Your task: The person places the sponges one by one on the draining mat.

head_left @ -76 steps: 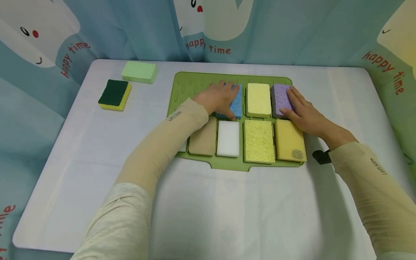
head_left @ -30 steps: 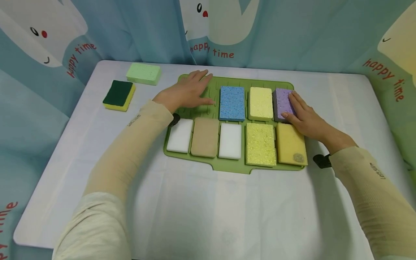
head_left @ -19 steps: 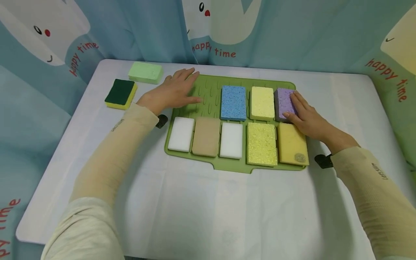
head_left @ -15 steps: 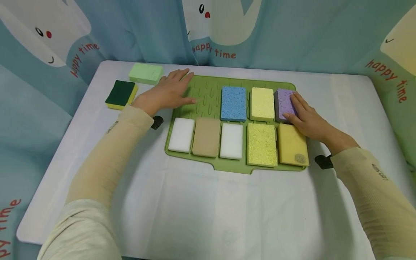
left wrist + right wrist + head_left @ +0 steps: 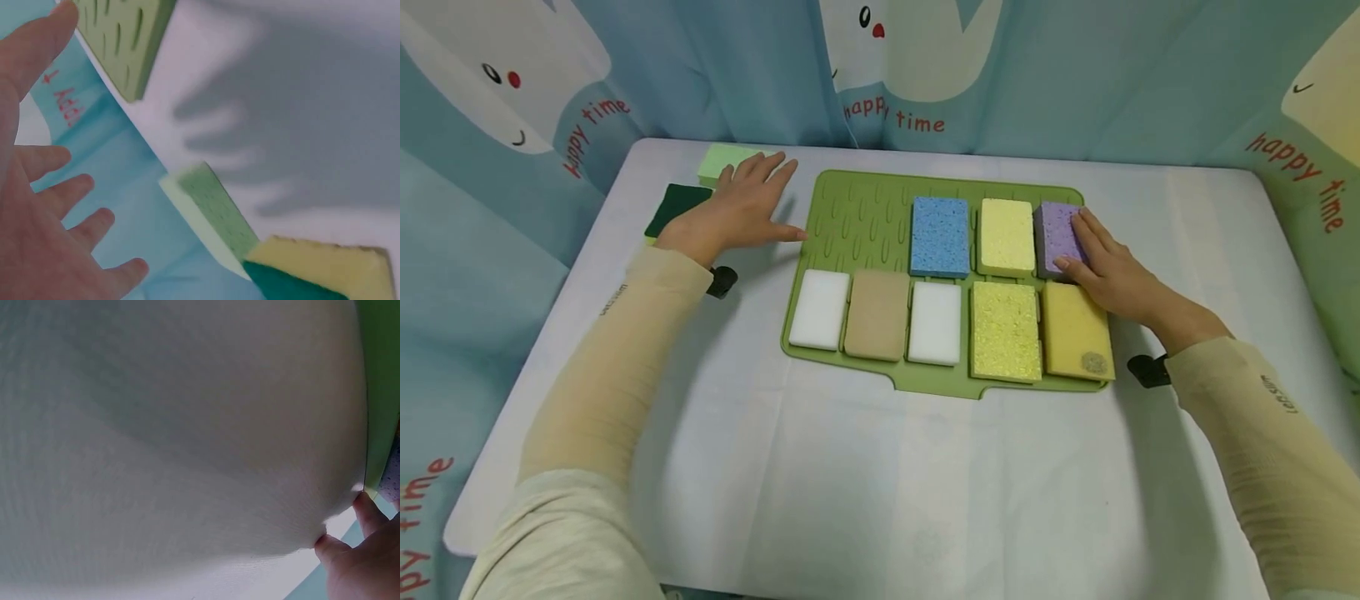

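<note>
My left hand (image 5: 733,207) hovers over the table left of the green ridged mat (image 5: 853,218), fingers spread and holding nothing. Close by it are a light green sponge (image 5: 724,160) and a dark green and yellow scrub sponge (image 5: 679,207), both partly covered by the hand in the head view. In the left wrist view the light green sponge (image 5: 219,209) appears beneath the spread fingers. My right hand (image 5: 1116,271) rests at the mat's right edge, straight fingers and thumb touching the purple sponge (image 5: 1056,237). The right wrist view shows some fingertips against the white table surface.
On the mat's back row sit a blue sponge (image 5: 940,237) and a pale yellow sponge (image 5: 1006,237). The front row bears white pads (image 5: 818,310), a tan sponge (image 5: 876,315), a speckled yellow sponge (image 5: 1004,332) and a plain yellow one (image 5: 1078,329). A printed curtain (image 5: 760,75) hangs behind.
From over the blue sponge, my left hand has moved left, off the mat and toward the two loose sponges. The right hand stays by the purple sponge.
</note>
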`<action>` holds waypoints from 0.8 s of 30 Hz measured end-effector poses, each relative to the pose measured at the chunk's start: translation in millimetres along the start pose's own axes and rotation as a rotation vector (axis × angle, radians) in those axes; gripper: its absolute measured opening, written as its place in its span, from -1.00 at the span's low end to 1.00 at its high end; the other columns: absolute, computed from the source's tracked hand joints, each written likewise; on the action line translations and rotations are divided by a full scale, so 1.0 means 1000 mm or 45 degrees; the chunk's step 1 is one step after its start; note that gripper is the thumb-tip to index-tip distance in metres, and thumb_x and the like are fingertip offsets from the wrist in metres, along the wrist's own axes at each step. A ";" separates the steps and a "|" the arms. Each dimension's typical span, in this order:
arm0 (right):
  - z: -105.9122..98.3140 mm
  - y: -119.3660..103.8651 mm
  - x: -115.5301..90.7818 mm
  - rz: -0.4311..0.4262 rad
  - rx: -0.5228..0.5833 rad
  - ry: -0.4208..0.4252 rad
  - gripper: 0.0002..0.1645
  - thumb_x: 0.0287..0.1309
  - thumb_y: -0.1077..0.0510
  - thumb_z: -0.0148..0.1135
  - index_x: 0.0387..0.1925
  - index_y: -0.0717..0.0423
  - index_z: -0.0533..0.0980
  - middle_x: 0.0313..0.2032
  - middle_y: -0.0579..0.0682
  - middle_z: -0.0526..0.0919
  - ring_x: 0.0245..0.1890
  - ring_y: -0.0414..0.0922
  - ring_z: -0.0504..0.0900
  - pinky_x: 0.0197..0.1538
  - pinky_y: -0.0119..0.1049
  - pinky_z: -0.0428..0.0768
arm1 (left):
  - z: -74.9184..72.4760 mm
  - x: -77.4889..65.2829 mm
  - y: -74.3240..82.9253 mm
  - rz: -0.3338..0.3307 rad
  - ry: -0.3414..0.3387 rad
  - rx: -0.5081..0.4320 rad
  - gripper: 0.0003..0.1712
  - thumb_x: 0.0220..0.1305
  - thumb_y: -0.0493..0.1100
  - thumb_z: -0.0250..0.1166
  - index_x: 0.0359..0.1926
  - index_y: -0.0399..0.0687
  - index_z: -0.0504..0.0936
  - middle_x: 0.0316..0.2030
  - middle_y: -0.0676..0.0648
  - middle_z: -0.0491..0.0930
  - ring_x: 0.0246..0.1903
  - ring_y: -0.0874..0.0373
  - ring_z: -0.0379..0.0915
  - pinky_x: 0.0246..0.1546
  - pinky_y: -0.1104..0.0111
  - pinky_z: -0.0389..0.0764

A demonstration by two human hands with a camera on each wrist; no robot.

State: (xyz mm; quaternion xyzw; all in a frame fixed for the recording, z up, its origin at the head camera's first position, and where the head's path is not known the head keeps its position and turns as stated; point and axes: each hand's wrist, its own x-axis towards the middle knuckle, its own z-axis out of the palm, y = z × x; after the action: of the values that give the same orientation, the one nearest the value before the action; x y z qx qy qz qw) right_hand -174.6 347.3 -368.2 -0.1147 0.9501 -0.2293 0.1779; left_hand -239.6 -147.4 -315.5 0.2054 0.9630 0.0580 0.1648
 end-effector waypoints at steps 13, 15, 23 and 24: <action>0.000 0.001 0.000 0.001 -0.004 0.003 -0.05 0.51 -0.22 -0.24 0.55 0.02 -0.49 0.56 0.07 -0.58 0.56 0.20 -0.49 0.44 0.40 -0.32 | -0.002 -0.017 -0.041 -0.109 -0.104 -0.093 0.23 0.25 0.11 0.32 0.59 -0.02 -0.38 0.57 -0.22 -0.53 0.53 -0.32 -0.60 0.42 -0.35 -0.36; 0.000 0.000 -0.001 0.005 -0.004 0.002 -0.04 0.51 -0.22 -0.23 0.55 0.01 -0.50 0.56 0.07 -0.58 0.56 0.20 -0.49 0.44 0.41 -0.31 | -0.001 -0.020 -0.047 -0.126 -0.114 -0.097 0.23 0.25 0.11 0.32 0.59 -0.03 -0.38 0.56 -0.23 -0.54 0.53 -0.33 -0.59 0.41 -0.35 -0.35; 0.000 -0.001 0.000 -0.008 -0.011 0.009 -0.05 0.51 -0.22 -0.23 0.56 0.03 -0.48 0.56 0.09 -0.57 0.56 0.21 -0.47 0.44 0.41 -0.30 | -0.002 -0.031 -0.065 -0.202 -0.126 -0.131 0.25 0.20 0.02 0.35 0.58 -0.12 -0.37 0.56 -0.30 -0.49 0.52 -0.38 -0.55 0.38 -0.40 -0.27; 0.000 -0.002 0.000 -0.010 -0.011 0.009 -0.05 0.51 -0.22 -0.23 0.56 0.04 -0.48 0.56 0.09 -0.56 0.56 0.22 -0.47 0.44 0.41 -0.30 | -0.002 -0.032 -0.068 -0.211 -0.130 -0.137 0.26 0.19 0.00 0.36 0.58 -0.13 -0.37 0.56 -0.30 -0.48 0.51 -0.38 -0.55 0.38 -0.41 -0.27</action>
State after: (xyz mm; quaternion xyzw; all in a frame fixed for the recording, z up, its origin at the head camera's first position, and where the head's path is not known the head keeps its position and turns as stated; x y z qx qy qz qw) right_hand -174.6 346.0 -367.1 -0.1184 0.9512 -0.2264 0.1732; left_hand -238.7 -222.4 -316.2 0.1187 0.9625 0.0851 0.2287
